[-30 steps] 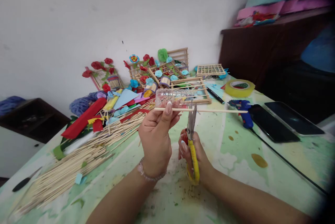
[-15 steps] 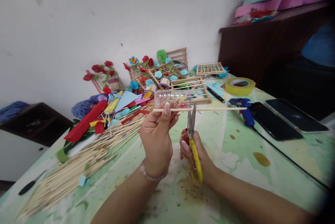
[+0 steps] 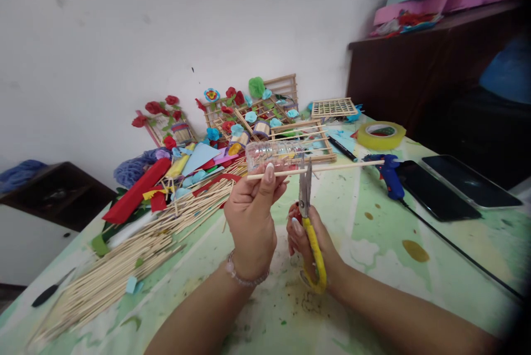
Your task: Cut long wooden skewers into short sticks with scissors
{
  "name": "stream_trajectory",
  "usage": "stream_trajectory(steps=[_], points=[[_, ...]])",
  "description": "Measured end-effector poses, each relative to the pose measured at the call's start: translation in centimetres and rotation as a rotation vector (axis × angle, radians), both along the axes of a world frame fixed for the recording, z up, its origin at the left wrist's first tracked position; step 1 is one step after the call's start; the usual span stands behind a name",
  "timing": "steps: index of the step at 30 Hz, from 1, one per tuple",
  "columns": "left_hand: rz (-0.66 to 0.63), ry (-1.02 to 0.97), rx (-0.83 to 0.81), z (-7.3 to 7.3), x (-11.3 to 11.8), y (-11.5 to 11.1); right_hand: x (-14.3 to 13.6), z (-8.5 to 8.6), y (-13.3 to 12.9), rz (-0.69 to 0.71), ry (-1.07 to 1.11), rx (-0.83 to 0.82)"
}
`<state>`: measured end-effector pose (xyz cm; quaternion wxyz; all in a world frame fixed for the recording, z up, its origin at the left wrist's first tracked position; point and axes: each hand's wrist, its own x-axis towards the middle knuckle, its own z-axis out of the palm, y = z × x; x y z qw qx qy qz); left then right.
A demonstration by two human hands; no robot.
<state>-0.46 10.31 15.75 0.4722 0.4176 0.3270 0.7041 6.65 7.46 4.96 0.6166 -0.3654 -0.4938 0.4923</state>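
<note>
Between thumb and fingers, my left hand (image 3: 253, 217) pinches a thin wooden stick (image 3: 340, 167) near its left end. The stick runs out to the right, its far end tilted slightly up. My right hand (image 3: 311, 239) grips yellow-handled scissors (image 3: 314, 250) with the blades pointing up. The stick passes between the blades close to my left hand. Behind my left fingers lies a clear ridged plastic bottle (image 3: 274, 153), partly covered by them.
A large pile of wooden sticks (image 3: 120, 272) spreads at left. Paper flowers and stick frames (image 3: 305, 142) stand along the wall. At right lie yellow tape (image 3: 380, 135), a blue glue gun (image 3: 390, 178) with its cord, and two phones (image 3: 440, 192). A black marker (image 3: 342, 149) lies behind.
Both hands have shifted slightly to the right. The stick's right end has risen, so it now slants. The scissors stay around the stick.
</note>
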Motion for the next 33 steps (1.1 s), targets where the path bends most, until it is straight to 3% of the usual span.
stream_trajectory(steps=[9,33], points=[[0.011,-0.004,-0.004,-0.06,0.09,0.15,0.59,0.08,-0.05,-0.058,-0.118,-0.006],[-0.035,-0.037,0.017,-0.04,-0.06,0.32,0.42,-0.12,-0.08,-0.019,-0.020,0.051]])
